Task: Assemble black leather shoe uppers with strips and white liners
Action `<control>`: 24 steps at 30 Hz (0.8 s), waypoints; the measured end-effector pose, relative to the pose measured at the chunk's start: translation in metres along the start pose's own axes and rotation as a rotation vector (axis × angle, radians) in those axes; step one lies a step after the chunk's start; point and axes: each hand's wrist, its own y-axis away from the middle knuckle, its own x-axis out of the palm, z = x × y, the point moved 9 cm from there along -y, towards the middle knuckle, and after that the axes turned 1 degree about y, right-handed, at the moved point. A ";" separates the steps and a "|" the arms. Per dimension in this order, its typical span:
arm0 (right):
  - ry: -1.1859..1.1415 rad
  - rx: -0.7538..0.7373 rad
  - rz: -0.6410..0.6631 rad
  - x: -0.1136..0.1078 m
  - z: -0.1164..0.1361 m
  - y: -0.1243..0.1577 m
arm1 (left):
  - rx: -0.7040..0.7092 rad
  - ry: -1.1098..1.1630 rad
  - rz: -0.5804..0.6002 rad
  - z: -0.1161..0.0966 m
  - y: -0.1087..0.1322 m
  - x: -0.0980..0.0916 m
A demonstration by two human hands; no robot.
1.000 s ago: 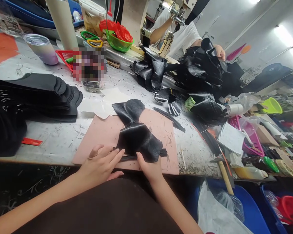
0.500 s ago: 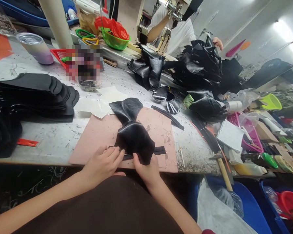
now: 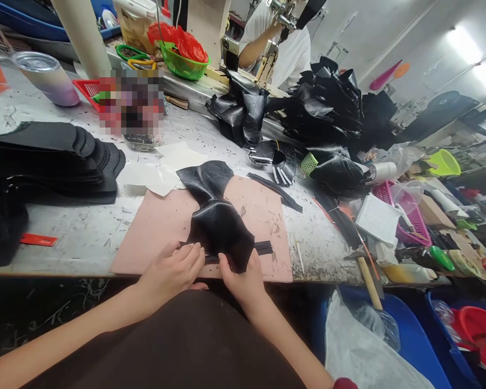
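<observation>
A shiny black leather-like piece (image 3: 221, 224), narrow at the waist, lies on a pink board (image 3: 149, 221) at the table's front edge. A dark zipper-like strip (image 3: 263, 247) runs under its lower part and shows on the right. My left hand (image 3: 174, 270) is closed at the lower left edge, fingers together and pressed down over the piece and strip, thumb lower down near the board edge. On the lower right corner, my right hand (image 3: 243, 278) pinches the piece, thumb on top and the other fingers partly hidden beneath it.
Stacked black sheets (image 3: 60, 162) stand at left, by white paper (image 3: 157, 173). Behind are a tumbler (image 3: 48, 81), a green basket (image 3: 186, 62) and black leather heaps (image 3: 324, 102). At right lie a hammer (image 3: 368, 281) and a notebook (image 3: 376, 219). Another person (image 3: 295, 54) sits opposite.
The whole view has shifted slightly, so things appear a little further left. My hands keep their places on the black piece. The other person's hand behind the heap is now mostly hidden.
</observation>
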 end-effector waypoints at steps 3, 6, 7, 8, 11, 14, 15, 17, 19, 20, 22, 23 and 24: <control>0.004 -0.014 0.026 0.000 0.002 -0.002 | -0.016 0.015 0.004 0.000 0.003 0.003; 0.011 -0.011 0.046 0.000 0.003 -0.004 | -0.033 0.021 -0.006 0.000 0.006 0.004; 0.012 -0.007 0.042 -0.001 0.003 -0.003 | -0.037 0.021 -0.011 0.000 0.007 0.004; 0.010 -0.004 0.037 -0.001 0.003 -0.003 | -0.042 0.021 -0.016 0.000 0.008 0.005; -0.001 -0.003 0.018 -0.002 0.002 0.000 | -0.060 0.024 -0.027 0.001 0.010 0.005; 0.004 0.022 0.011 -0.002 -0.001 0.002 | -0.060 0.018 -0.056 0.000 0.011 0.003; 0.007 0.029 0.015 -0.002 -0.001 0.002 | -0.052 0.017 -0.065 -0.001 0.010 0.002; 0.013 0.027 0.025 -0.001 -0.001 0.003 | -0.029 0.019 -0.076 -0.003 0.009 0.001; 0.021 0.020 0.039 0.000 0.000 0.002 | -0.011 0.023 -0.075 -0.003 0.007 0.000; 0.024 0.020 0.045 0.001 0.001 0.002 | -0.008 0.027 -0.076 -0.003 0.006 0.000; 0.025 0.025 0.066 0.002 0.000 0.002 | -0.008 0.035 -0.068 -0.002 0.004 0.001; 0.024 0.028 0.078 0.003 0.000 0.002 | -0.008 0.038 -0.059 -0.002 0.003 0.001; 0.023 0.032 0.088 0.004 -0.001 0.002 | -0.005 0.039 -0.050 -0.002 0.002 0.002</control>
